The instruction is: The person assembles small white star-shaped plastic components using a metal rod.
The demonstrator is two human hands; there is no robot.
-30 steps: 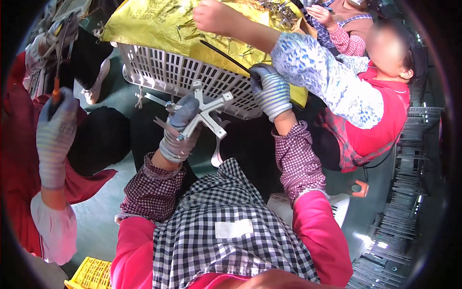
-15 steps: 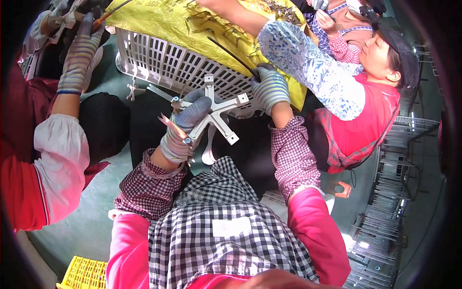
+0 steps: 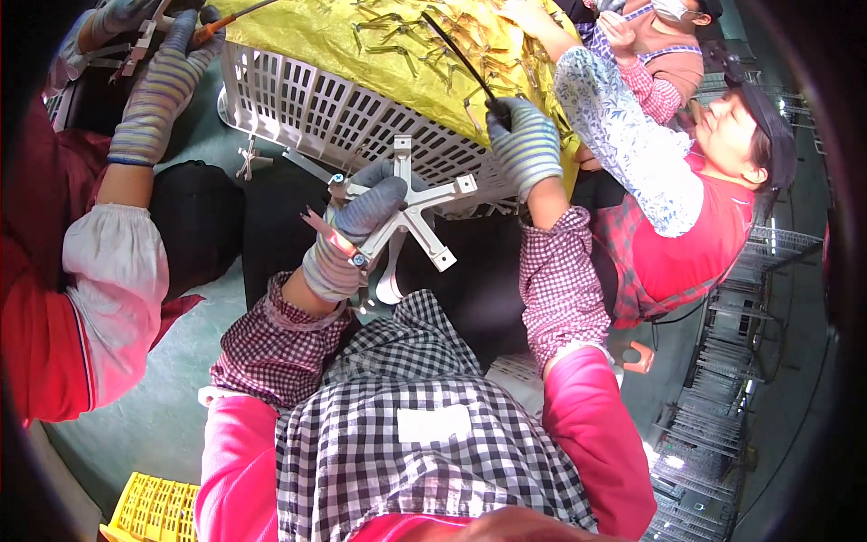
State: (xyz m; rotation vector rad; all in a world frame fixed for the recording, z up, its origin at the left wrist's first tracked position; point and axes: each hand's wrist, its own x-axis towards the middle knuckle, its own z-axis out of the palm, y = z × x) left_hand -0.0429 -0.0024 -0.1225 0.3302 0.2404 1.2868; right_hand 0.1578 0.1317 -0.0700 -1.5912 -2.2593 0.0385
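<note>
At the left we see a neighbour's striped gloved hand (image 3: 167, 68) around an orange-handled screwdriver (image 3: 208, 32), and on the near left a yellow crate (image 3: 153, 506). Farther off stands a slatted white basket (image 3: 302, 99) under a yellow sheet (image 3: 293, 32) with small metal pieces scattered on it. On the near side of the basket, our wearer's gloved left hand (image 3: 361, 217) is closed, thumb and fingers pinching a star-shaped white bracket (image 3: 413, 200) fitted with screws and metal strips. Nearer, the checked apron (image 3: 361, 465) carries a white patch (image 3: 434, 423); if it bears print, it is too small for us to tell. To the right, the gloved right hand (image 3: 526, 144) is curled tight on a long black tool (image 3: 458, 56), its shaft slanting away to the far left over the sheet. Beyond it we see a co-worker's patterned sleeve (image 3: 623, 140), then wire racks (image 3: 713, 397).
</note>
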